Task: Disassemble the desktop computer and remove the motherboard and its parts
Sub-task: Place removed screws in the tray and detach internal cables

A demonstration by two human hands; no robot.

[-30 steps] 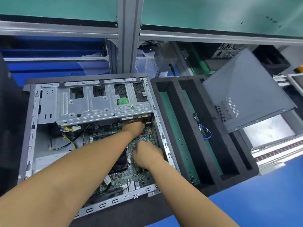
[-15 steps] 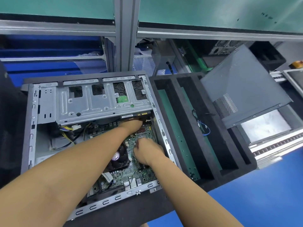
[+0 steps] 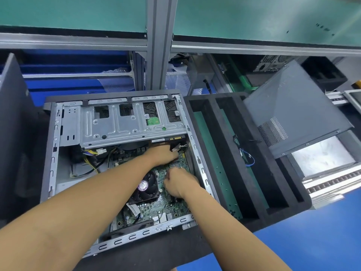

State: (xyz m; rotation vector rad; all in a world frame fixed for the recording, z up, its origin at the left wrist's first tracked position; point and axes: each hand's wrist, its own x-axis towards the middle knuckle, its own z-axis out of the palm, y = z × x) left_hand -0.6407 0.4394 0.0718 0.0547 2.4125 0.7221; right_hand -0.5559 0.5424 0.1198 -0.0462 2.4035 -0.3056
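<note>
Head view | side panel (image 3: pixel 293 114) off, lying far right — done | motherboard (image 3: pixel 173 209) seated in open case (image 3: pixel 136 234), fan (image 3: pixel 145 187) mounted — pending | left hand (image 3: pixel 164 153) under far drive cage, right hand (image 3: pixel 179 184) curled on board; grips cannot be told

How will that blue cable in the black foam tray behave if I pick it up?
Probably floppy: the blue cable lies in a loose loop. Likely light, being thin. Its loop may snag the foam tray wall.
</note>
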